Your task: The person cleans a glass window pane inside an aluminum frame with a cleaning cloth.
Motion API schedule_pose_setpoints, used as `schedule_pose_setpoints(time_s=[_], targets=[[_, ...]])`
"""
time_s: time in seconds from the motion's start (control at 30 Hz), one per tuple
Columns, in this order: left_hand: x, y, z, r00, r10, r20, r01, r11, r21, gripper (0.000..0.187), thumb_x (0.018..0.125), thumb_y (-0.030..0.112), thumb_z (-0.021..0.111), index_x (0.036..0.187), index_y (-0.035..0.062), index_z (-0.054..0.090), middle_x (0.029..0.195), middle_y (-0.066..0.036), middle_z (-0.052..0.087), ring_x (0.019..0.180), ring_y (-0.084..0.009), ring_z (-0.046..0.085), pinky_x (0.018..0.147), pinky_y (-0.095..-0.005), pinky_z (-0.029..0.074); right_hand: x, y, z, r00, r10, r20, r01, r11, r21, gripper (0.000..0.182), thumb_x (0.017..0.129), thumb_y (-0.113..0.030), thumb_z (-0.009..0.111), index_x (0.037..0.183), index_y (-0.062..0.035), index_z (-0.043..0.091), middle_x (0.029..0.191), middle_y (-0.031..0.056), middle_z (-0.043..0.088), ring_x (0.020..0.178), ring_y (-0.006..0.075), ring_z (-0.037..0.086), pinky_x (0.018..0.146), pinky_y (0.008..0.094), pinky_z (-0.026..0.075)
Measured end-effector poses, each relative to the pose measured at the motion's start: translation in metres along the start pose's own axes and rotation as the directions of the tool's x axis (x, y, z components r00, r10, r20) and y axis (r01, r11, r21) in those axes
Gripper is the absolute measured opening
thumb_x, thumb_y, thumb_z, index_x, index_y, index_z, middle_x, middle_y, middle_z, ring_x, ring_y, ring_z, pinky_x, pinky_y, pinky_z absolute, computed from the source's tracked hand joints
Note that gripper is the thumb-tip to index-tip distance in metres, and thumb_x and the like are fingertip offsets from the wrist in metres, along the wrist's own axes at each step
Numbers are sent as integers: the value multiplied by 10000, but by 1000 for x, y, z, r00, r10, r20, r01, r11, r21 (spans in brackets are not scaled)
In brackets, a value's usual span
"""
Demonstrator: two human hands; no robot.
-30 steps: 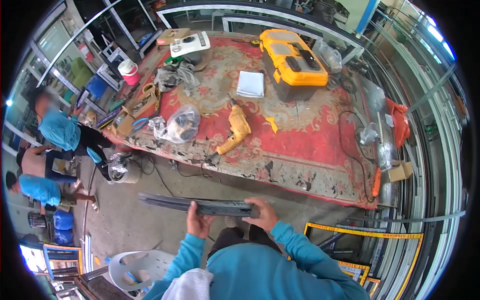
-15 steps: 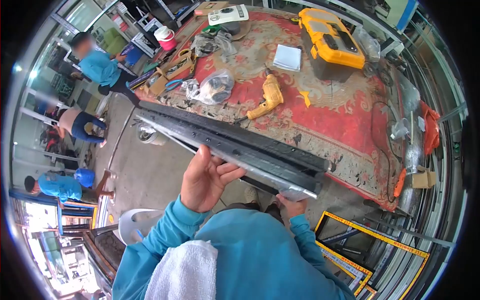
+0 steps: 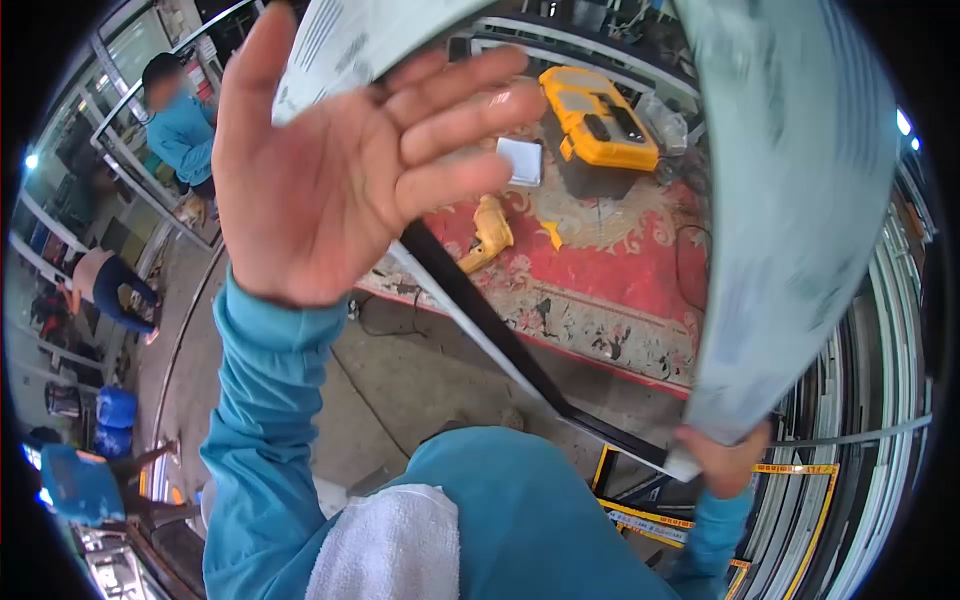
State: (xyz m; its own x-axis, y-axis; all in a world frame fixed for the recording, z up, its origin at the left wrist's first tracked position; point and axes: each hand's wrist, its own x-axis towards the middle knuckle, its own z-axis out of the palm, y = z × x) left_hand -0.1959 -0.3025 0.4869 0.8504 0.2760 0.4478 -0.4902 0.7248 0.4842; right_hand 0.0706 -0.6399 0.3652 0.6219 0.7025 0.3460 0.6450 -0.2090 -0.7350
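My left hand [image 3: 320, 190] is raised at the left with its palm facing me and its fingers spread. Behind its fingertips passes a long dark frame [image 3: 490, 325] with a pale edge, slanting down to the right. My right hand [image 3: 725, 460] is closed around the lower corner at the right, where the dark frame meets a broad pale, whitish-green panel [image 3: 790, 200]. That panel rises close to the camera. Its far part [image 3: 345, 45] appears behind my left hand at the top, and the link between both parts is out of view.
Beyond lies a red patterned carpet [image 3: 620, 330] bearing a yellow drill [image 3: 490, 235], a yellow-lidded toolbox [image 3: 600, 120] and a white paper [image 3: 522, 162]. Metal profiles [image 3: 870, 330] stand at the right. Several people are at the left, one in a blue shirt [image 3: 180, 140].
The long piece has swung up and around, and its pale side now shows large near the camera. My left hand has let go and risen; my right hand has moved right.
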Motion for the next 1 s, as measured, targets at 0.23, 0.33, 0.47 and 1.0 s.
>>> schedule_pose_setpoints(time_s=[0.23,0.33,0.47,1.0], targets=[[61,38,-64,984,-127,127,162,931,-326,963,875,629,504,1447,-36,107,1473,-291,203,1244,-413,454,1019,-508,454,76,-102,-79,992,-126,-18,120,970,-213,724,626,-164,848,1225,59,508,1051,109,633,954,186,606,884,310,459],[92,34,-125,998,-21,-61,5,967,-254,772,928,600,409,1444,41,279,1456,-296,243,1327,-465,309,990,-464,501,131,-107,-76,932,-356,67,350,835,-425,626,628,-179,832,1144,41,554,962,118,652,886,161,615,820,293,473],[113,13,-190,916,-123,-382,-26,932,-362,868,871,693,386,1405,10,348,1402,-289,320,1266,-432,397,908,-448,550,188,-82,-48,891,-419,178,446,725,-525,594,590,-229,842,1065,18,584,859,176,665,788,260,673,729,332,501],[140,22,-446,498,-80,-863,-184,963,-196,684,749,726,477,997,102,605,879,-83,532,555,-136,386,803,-431,496,395,80,126,711,-543,447,700,603,-382,599,650,-343,807,1101,-27,570,909,164,654,817,348,646,687,417,510]])
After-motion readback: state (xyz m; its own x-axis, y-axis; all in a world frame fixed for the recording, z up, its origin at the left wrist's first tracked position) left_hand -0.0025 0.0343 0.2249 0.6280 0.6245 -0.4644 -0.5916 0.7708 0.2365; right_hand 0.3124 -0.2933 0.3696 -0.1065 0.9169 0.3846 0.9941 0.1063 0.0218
